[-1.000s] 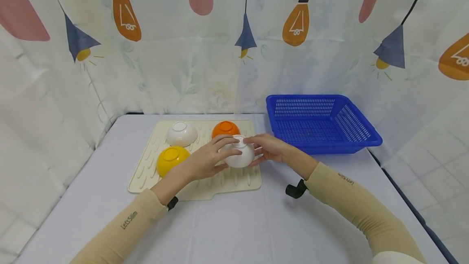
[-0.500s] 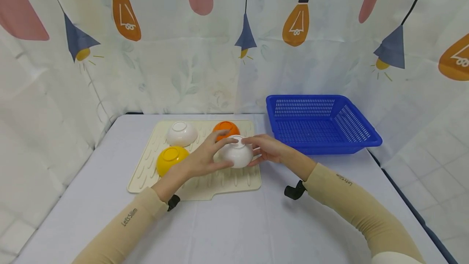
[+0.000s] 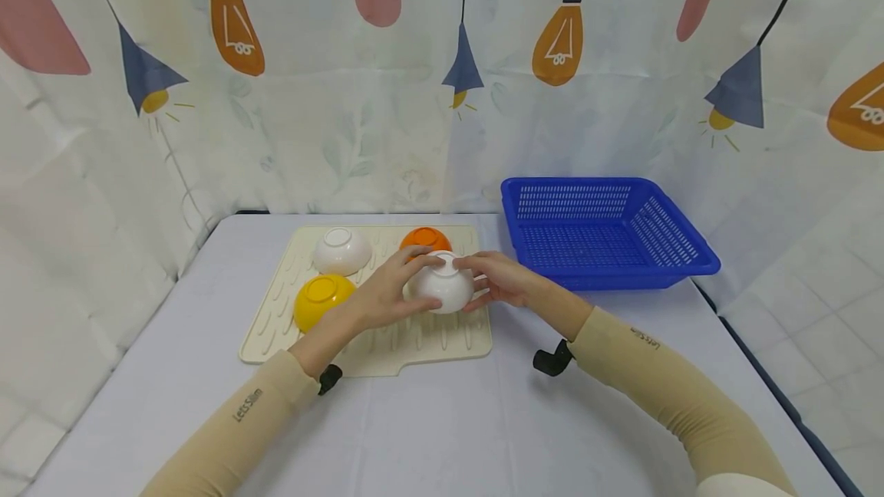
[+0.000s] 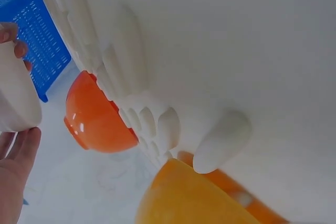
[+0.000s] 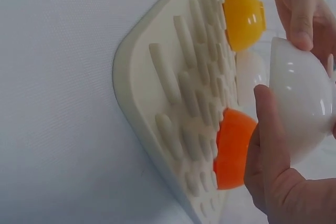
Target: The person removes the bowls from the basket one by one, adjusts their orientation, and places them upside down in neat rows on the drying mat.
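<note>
Both hands hold a white bowl (image 3: 445,290) upside down, its foot ring up, over the right part of a cream drying mat (image 3: 442,350). My left hand (image 3: 383,294) grips it from the left, thumb low on its near side and fingers by the foot. From the right, my right hand (image 3: 500,278) holds the other side with curled fingers. In the right wrist view the white bowl (image 5: 299,98) stands off from the mat, its rim facing it. Just behind sits an upturned orange bowl (image 3: 424,237), partly hidden by the left fingers.
An upturned yellow bowl (image 3: 321,303) and another white bowl (image 3: 341,253) rest on the mat's left side. At the back right stands a blue plastic basket (image 3: 611,281). A patterned curtain (image 3: 407,136) hangs behind the white-covered table (image 3: 449,428).
The left fingers have shifted on the bowl: the thumb now lies along its near side, where spread fingers lay before. The bowl and the right hand have moved slightly left.
</note>
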`<state>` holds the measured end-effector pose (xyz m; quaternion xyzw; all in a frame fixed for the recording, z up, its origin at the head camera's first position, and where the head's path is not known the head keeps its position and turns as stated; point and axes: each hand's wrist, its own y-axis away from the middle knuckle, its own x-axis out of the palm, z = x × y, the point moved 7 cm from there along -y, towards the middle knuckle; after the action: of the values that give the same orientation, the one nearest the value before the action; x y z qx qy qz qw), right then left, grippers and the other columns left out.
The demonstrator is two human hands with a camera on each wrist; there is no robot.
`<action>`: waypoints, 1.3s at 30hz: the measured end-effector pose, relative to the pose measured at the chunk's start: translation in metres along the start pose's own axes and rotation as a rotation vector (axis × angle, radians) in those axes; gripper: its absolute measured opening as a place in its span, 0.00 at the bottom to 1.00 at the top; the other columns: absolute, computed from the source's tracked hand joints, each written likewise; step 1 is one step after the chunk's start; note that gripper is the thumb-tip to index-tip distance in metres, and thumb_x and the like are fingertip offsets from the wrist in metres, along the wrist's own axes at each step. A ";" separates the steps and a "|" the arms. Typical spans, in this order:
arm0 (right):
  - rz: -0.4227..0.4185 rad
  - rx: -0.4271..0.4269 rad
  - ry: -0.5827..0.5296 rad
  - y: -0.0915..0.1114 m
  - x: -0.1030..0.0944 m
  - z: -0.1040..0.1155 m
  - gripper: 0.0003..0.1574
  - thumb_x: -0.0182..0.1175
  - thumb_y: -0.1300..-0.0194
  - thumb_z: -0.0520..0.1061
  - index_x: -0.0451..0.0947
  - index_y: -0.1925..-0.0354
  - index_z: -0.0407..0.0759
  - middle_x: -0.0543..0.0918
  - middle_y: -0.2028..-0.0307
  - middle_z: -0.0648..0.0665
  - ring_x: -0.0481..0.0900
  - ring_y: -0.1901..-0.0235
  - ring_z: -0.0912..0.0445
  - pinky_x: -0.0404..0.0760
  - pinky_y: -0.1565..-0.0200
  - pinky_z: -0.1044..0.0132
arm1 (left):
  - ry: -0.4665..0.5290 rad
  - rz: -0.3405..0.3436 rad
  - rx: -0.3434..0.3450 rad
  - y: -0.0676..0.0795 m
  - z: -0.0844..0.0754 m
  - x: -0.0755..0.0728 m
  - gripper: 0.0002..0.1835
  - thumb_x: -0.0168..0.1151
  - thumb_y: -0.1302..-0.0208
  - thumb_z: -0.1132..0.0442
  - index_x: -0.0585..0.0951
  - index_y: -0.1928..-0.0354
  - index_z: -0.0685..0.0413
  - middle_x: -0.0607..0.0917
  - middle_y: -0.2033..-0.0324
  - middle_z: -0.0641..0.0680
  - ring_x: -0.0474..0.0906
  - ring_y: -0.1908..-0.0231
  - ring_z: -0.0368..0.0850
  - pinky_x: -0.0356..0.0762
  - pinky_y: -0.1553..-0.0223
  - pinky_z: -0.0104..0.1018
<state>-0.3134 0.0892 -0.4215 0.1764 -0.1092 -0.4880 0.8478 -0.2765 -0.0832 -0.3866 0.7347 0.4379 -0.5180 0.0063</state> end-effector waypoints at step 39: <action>-0.092 -0.786 0.594 0.032 0.003 0.026 0.39 0.74 0.36 0.45 0.72 0.30 0.42 0.73 0.34 0.45 0.69 0.33 0.50 0.72 0.34 0.51 | 0.094 -0.143 0.045 0.004 0.003 -0.019 0.32 0.81 0.44 0.60 0.77 0.39 0.54 0.75 0.36 0.57 0.75 0.40 0.54 0.81 0.47 0.48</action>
<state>-0.2963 0.0964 -0.3846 -0.0204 0.3371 -0.4578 0.8224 -0.2783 -0.0991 -0.3753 0.7250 0.4775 -0.4917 -0.0678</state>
